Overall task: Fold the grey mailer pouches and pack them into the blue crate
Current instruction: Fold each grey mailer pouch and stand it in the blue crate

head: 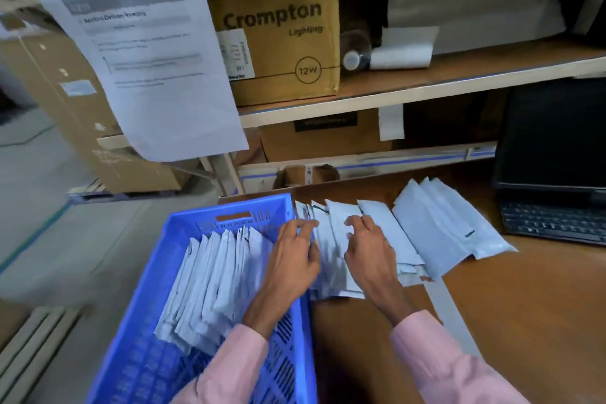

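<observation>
From the head view, I judge I am at the gathering step: a batch of folded grey plastic mailer pouches (331, 249) lies in an overlapping row on the brown wooden desk (524, 305), and both my hands are on it. My left hand (293, 256) reaches across the right rim of the blue slotted plastic crate (229, 210), its fingers (305, 226) spread flat on the left end of the row. My right hand (370, 252) lies palm down just beside it, fingers (355, 223) curled lightly over the pouch tops. Neither hand has closed around anything; both press loosely, open, on the plastic.

Left of my left fingers, inside the crate, a rank of folded pouches (216, 279) already stands on edge, filling its middle. Right of my right fingers, a loose heap of flat, unfolded grey pouches (439, 233) fans out across the desk.

The next move, I think, calls for squeezing the row together between both palms, lifting it as one stack, and setting it down on edge against the standing rank. Both forearms, in pink sleeves (439, 357), angle up and forward from the bottom of the frame.
</observation>
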Available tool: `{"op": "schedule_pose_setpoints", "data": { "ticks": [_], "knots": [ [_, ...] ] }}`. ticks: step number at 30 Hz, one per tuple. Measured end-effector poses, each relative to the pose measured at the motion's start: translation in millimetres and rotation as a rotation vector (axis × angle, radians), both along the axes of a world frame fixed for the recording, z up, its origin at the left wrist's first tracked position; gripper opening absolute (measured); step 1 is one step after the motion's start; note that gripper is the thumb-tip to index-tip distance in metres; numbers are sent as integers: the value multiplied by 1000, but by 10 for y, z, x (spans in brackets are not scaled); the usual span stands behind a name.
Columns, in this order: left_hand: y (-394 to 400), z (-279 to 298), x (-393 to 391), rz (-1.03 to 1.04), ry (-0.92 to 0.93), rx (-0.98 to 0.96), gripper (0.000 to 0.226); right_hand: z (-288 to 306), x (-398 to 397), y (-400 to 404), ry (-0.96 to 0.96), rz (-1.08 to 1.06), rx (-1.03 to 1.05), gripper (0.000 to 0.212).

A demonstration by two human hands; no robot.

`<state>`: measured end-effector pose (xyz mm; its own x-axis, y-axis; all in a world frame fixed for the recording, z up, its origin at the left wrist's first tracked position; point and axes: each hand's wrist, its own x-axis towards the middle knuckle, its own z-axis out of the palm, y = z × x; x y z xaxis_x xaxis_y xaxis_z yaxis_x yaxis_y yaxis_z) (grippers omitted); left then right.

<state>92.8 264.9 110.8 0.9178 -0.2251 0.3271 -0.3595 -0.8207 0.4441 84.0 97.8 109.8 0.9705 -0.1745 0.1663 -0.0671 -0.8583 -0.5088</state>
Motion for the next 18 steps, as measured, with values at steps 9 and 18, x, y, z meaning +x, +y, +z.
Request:
{"op": "schedule_pose_setpoints", "data": {
  "ticks": [9, 18],
  "knots": [
    [-1352, -284, 103, 44, 212, 250, 50, -570, 201, -1137, 112, 112, -60, 47],
    [-1780, -624, 116, 159, 353, 294, 50, -1127, 381, -1469, 248, 211, -206, 41]
  ]
}}
